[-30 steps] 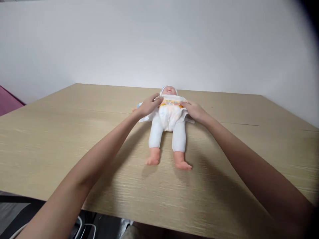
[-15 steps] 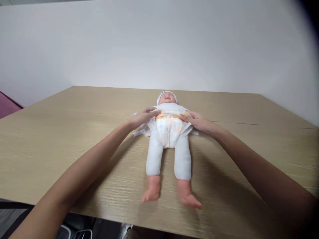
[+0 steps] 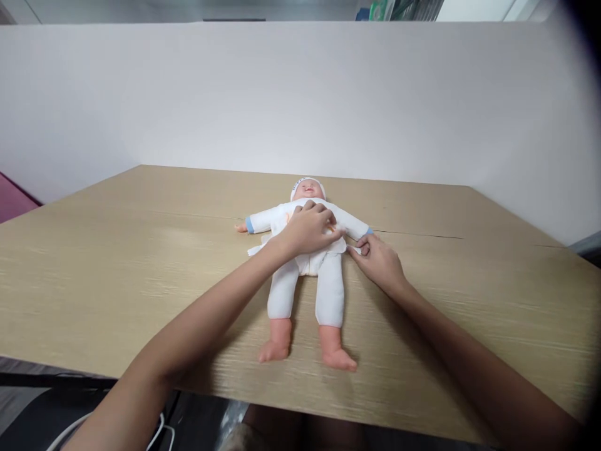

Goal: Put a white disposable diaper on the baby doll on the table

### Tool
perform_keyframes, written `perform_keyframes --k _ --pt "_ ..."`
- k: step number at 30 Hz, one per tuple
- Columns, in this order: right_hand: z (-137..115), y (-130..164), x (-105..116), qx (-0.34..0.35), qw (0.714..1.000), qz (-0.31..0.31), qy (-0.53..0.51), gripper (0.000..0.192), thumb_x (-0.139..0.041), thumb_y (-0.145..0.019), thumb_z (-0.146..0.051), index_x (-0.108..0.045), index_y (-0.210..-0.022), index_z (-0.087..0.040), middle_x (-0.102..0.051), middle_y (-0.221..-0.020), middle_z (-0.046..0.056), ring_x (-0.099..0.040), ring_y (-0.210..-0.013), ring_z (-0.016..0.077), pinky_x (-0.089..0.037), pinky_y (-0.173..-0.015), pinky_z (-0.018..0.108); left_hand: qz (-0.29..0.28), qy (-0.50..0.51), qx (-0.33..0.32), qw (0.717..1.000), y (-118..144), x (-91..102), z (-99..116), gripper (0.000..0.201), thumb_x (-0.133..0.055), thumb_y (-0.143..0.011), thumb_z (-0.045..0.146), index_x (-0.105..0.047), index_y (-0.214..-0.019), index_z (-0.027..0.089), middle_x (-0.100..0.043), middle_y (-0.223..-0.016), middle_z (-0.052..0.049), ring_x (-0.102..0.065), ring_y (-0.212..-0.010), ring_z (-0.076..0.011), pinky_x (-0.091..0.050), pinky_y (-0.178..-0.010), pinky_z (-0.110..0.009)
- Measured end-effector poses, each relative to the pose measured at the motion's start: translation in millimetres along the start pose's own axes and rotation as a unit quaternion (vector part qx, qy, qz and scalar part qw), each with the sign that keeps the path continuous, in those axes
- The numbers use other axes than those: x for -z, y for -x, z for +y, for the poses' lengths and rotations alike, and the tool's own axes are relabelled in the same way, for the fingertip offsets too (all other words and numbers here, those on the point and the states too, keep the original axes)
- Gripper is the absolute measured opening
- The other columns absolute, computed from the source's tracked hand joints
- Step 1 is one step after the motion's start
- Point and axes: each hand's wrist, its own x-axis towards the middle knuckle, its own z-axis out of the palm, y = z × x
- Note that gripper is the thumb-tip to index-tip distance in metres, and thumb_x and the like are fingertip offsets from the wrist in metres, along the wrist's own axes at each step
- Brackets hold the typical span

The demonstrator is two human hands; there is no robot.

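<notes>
A baby doll (image 3: pixel 300 275) in a white suit and white cap lies on its back on a light wooden table (image 3: pixel 141 269), feet toward me. A white diaper (image 3: pixel 310 260) is wrapped around its hips. My left hand (image 3: pixel 307 228) rests palm-down on the doll's belly, pressing the diaper's front. At the doll's hip, my right hand (image 3: pixel 378 260) pinches the diaper's white side tab (image 3: pixel 355 250) between thumb and fingers.
A plain white wall (image 3: pixel 300 94) rises behind the table's far edge. A purple surface (image 3: pixel 14 200) shows at the far left. Cables and dark floor (image 3: pixel 94 426) lie below the table's near edge.
My left hand moved from the doll's side onto its belly, covering the diaper's front. My right hand slid down to the hip and pinched the side tab. The doll's arms now show.
</notes>
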Motion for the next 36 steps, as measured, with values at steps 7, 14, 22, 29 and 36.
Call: perform_keyframes --k 7,14,22,29,36 --pt "-6.5 -10.7 0.5 -0.09 0.994 -0.065 -0.021 0.041 -0.076 -0.092 -0.055 -0.061 -0.103 -0.018 -0.067 -0.094 0.002 -0.058 -0.083 0.0157 -0.034 -0.073 0.028 -0.016 -0.045 0.011 0.999 2.3 -16.8 2.4 0.057 -0.071 -0.091 0.068 -0.075 -0.123 0.021 -0.064 -0.141 -0.009 -0.048 -0.138 -0.0359 -0.037 -0.118 -0.055" --pt "6.9 -17.9 0.7 -0.035 0.985 -0.008 -0.171 0.044 -0.058 -0.091 -0.059 -0.06 -0.082 -0.016 -0.06 -0.077 0.004 -0.051 -0.074 0.0148 -0.034 -0.073 0.028 -0.015 -0.051 0.019 0.998 3.2 -17.4 1.9 0.06 -0.072 -0.089 0.07 -0.074 -0.124 0.022 -0.062 -0.146 -0.009 -0.045 -0.14 -0.0371 -0.038 -0.117 -0.054" --pt "-27.9 -28.6 14.5 0.039 0.947 -0.03 -0.318 0.045 -0.067 -0.086 -0.06 -0.064 -0.088 -0.015 -0.067 -0.09 0.004 -0.056 -0.082 0.0139 -0.039 -0.076 0.026 -0.001 -0.051 0.017 0.999 3.3 -23.6 -1.5 0.062 -0.073 -0.087 0.069 -0.072 -0.127 0.021 -0.064 -0.143 -0.008 -0.047 -0.136 -0.0357 -0.041 -0.114 -0.055" --pt "-84.3 -43.6 -3.1 0.13 0.95 -0.057 -0.278 0.027 -0.056 -0.089 -0.041 -0.055 -0.08 -0.016 -0.055 -0.076 0.001 -0.047 -0.074 0.012 -0.037 -0.073 0.028 -0.01 -0.05 0.024 0.998 2.7 -23.9 -6.1 0.06 -0.072 -0.087 0.061 -0.064 -0.127 0.016 -0.063 -0.143 -0.012 -0.046 -0.136 -0.0388 -0.042 -0.114 -0.058" --pt "-67.0 4.9 -10.5 0.267 0.928 0.09 -0.245 0.039 -0.05 -0.109 -0.044 -0.07 -0.132 -0.019 -0.063 -0.134 0.011 -0.058 -0.126 0.0212 -0.043 -0.114 0.038 -0.04 0.125 0.021 0.991 4.7 -8.0 -20.0 0.071 -0.08 -0.083 0.048 -0.057 -0.143 0.017 -0.06 -0.153 -0.01 -0.042 -0.146 -0.0362 -0.041 -0.123 -0.052"
